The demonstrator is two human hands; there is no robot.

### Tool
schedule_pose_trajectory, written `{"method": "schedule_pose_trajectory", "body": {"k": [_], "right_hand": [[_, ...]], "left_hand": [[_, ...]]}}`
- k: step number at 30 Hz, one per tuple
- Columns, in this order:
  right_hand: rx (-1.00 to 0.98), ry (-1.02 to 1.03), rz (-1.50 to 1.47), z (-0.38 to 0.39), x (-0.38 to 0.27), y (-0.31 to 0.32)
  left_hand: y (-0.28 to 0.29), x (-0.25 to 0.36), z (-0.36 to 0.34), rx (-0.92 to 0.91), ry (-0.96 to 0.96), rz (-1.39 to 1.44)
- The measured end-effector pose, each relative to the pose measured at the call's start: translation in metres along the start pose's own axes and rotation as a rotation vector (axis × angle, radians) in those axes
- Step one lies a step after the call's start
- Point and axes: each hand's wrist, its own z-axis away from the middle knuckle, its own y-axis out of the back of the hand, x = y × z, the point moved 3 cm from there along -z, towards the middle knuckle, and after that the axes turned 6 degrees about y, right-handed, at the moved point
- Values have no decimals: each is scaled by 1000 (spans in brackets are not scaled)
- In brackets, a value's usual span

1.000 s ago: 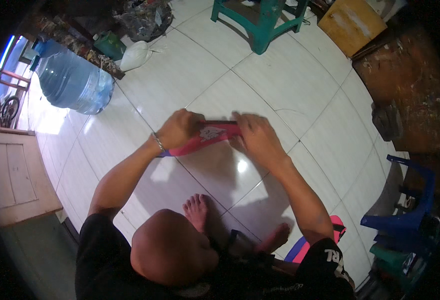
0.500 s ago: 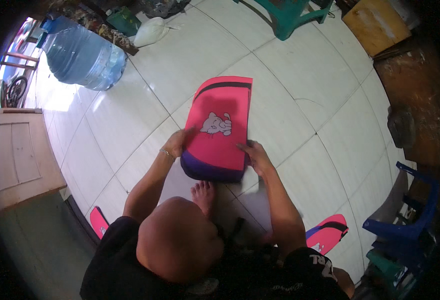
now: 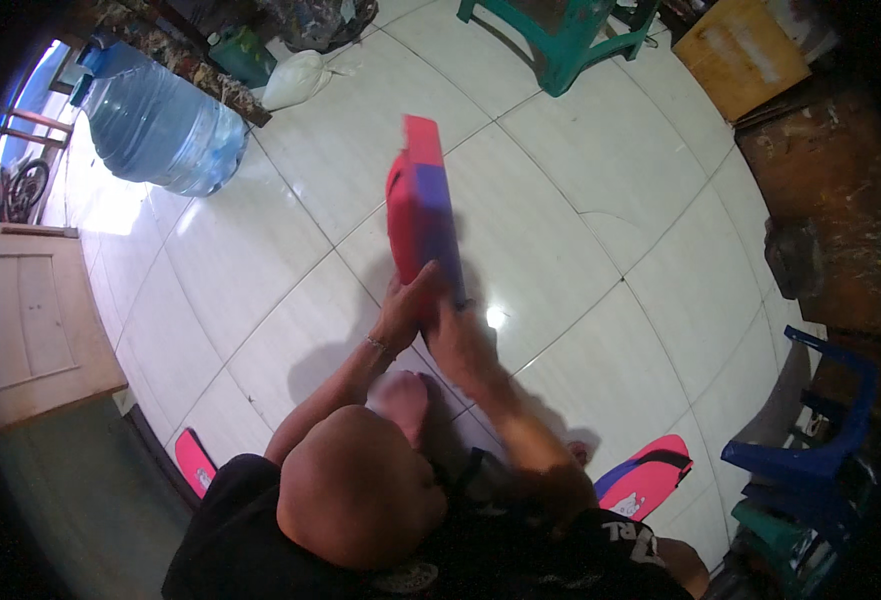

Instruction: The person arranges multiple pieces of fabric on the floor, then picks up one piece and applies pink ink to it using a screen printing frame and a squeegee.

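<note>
Held nearly edge-on above the floor is a pink and purple cat-print piece [image 3: 432, 205], long and flat, with a dark stripe. Both hands are closed on its near end, close together. My left hand [image 3: 400, 310], with a bracelet at the wrist, grips its left side. My right hand [image 3: 460, 345] wraps the near right corner and is slightly blurred. The cat print faces away from view. A matching pink piece [image 3: 645, 478] lies on the floor at my right, its cat print partly showing. Another pink piece [image 3: 195, 460] lies at my left, partly covered by my dark sleeve.
White tiles [image 3: 550, 240] cover the floor. A large clear-blue water jug [image 3: 165, 125] lies at the far left, near a white bag [image 3: 295, 80]. A green stool [image 3: 570, 45] stands at the back, a blue chair [image 3: 820, 440] at the right, a brown wooden panel [image 3: 820, 190] behind it.
The cat-print piece has turned from facing me to nearly edge-on. My hands have come together at its near end, the right one moving leftward. The view has shifted slightly.
</note>
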Motion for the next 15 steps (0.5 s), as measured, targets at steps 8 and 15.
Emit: {"method": "schedule_pose_trajectory", "body": {"k": [8,15], "right_hand": [[368,384,-461,-18,20,71],[126,448,-489,-57,34,71]], "left_hand": [[-26,54,-5,-63,-241,-255],[-40,65,6,-156,-622,-784]]}}
